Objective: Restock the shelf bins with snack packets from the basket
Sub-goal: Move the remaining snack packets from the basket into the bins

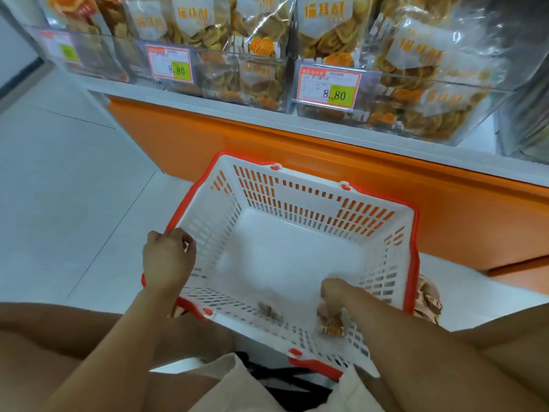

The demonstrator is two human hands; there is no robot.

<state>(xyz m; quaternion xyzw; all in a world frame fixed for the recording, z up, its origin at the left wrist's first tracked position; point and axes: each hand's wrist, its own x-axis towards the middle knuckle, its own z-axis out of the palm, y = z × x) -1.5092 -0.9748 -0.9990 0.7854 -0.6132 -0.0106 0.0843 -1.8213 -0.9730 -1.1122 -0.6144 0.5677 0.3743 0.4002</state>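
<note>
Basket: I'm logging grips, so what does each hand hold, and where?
The left hand grips the basket by its left rim. The right hand is at a snack packet in the near corner; any grip cannot be told.

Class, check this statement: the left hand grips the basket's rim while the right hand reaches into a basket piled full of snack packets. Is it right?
Not quite. The head view shows the basket nearly empty: only a couple of snack packets lie by its near wall. The left hand grips the rim and the right hand reaches in, as stated.
</note>
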